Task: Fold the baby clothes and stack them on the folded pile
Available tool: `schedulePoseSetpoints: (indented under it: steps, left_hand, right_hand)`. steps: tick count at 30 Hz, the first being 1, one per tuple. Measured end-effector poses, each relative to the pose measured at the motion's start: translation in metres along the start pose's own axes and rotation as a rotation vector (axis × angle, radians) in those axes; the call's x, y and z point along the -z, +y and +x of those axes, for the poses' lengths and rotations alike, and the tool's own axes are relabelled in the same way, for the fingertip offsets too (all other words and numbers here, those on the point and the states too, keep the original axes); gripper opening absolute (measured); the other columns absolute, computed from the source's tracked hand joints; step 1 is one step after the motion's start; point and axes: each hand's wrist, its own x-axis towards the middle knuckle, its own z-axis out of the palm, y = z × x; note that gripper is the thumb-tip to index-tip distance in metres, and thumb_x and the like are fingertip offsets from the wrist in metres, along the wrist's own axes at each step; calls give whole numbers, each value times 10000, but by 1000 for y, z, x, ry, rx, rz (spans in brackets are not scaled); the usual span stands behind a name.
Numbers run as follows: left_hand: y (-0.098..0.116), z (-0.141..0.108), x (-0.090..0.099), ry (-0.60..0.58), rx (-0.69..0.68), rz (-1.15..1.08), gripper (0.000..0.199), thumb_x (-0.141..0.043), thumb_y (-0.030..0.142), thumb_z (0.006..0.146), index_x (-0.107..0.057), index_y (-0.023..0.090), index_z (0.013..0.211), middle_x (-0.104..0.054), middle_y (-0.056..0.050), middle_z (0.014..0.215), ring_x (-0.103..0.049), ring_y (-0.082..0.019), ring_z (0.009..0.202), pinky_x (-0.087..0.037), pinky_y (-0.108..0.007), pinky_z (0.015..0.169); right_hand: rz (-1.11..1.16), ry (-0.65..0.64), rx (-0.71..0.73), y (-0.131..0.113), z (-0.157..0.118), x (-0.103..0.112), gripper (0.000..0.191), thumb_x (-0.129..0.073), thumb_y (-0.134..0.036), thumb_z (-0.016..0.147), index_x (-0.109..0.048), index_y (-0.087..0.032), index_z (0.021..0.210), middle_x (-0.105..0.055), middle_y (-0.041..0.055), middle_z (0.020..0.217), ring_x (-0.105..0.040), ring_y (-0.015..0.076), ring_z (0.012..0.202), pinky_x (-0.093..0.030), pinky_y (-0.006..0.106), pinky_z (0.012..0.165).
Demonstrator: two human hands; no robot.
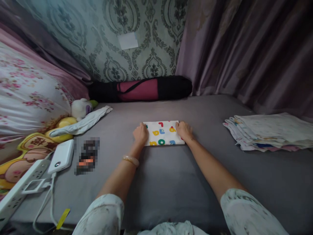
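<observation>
A white cloth (161, 133) printed with colourful letters lies folded into a flat rectangle on the grey sheet (168, 182). At its left edge my left hand (141, 133) is closed, fingers curled on the fabric; a pale bangle (130, 160) circles that wrist. My right hand (184, 131) grips the opposite edge, near the upper right corner, also with curled fingers. Both hands rest low against the bed surface, and the cloth stays flat between them. The fingertips of each hand are partly hidden.
To the right lies a stack of folded cloths (269, 130). A black and pink long bag (139, 89) lies along the wall. At left are a power strip (24, 186), a white power bank (61, 156) with cables, a pale garment (83, 122) and plush toys (80, 109).
</observation>
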Motion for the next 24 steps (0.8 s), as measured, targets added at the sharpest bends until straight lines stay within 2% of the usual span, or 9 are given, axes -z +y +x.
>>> schedulePoseSetpoints:
  steps: [4,7,9,12,14,17,19,21,24]
  left_hand:
    - [3,-1,2,7,34,-12,406,-269,376,975,-556,122,1108,-677,-229,1002,-667,-331,936,-484,-403,743]
    - [1,-3,10,-19,84,-54,406,-320,409,966,-542,105,1119,-661,-240,1038,-658,-337,960,-483,-410,758]
    - [-1,-5,18,32,95,-60,407,-364,420,955,-531,91,1129,-636,-241,1081,-638,-333,1005,-483,-405,783]
    - [5,-11,26,193,-21,-34,350,-389,357,951,-547,87,1108,-585,-223,1168,-583,-306,1095,-470,-387,864]
    - [16,-15,26,244,-166,-30,316,-378,267,946,-550,85,1139,-557,-207,1238,-542,-282,1159,-442,-373,935]
    - [39,-20,17,242,-364,-21,397,-352,179,931,-486,70,1288,-478,-186,1393,-418,-279,1313,-355,-390,1058]
    - [50,-23,7,217,-381,-1,445,-338,204,944,-448,69,1353,-431,-176,1455,-341,-299,1375,-297,-433,1105]
    - [52,-25,-3,176,-343,14,467,-304,254,968,-447,70,1373,-431,-172,1462,-335,-306,1383,-281,-454,1115]
    - [45,-28,-16,128,-331,40,505,-255,317,991,-455,74,1386,-447,-165,1455,-344,-303,1383,-270,-459,1122]
  right_hand:
    - [49,30,-36,2,0,-2,441,-327,-375,984,-540,-63,1213,-655,242,1090,-636,297,1056,-457,402,875]
    - [95,0,-37,7,-1,4,411,-357,-378,976,-548,-84,1191,-655,224,1095,-630,300,1062,-456,385,866]
    - [117,-15,-42,9,-3,10,403,-367,-376,970,-559,-88,1175,-658,213,1083,-633,303,1039,-460,378,843]
    - [88,118,5,-1,-10,15,388,-319,-307,979,-551,-81,1192,-630,218,1133,-617,296,1043,-442,382,853]
    - [55,229,162,-16,-17,12,389,-287,-240,975,-542,-89,1227,-583,212,1237,-565,284,1128,-402,386,924]
    - [12,246,448,-40,-28,-2,438,-284,-202,964,-488,-113,1341,-466,166,1424,-385,281,1328,-261,428,1076]
    - [-24,183,540,-49,-33,-15,475,-327,-230,957,-438,-122,1406,-379,140,1502,-263,291,1403,-168,459,1123]
    - [-43,126,550,-51,-35,-27,498,-339,-266,959,-415,-133,1432,-347,126,1524,-226,299,1420,-135,480,1132]
    - [-34,120,499,-48,-34,-38,502,-283,-324,984,-416,-164,1441,-370,119,1513,-250,295,1413,-129,500,1130]
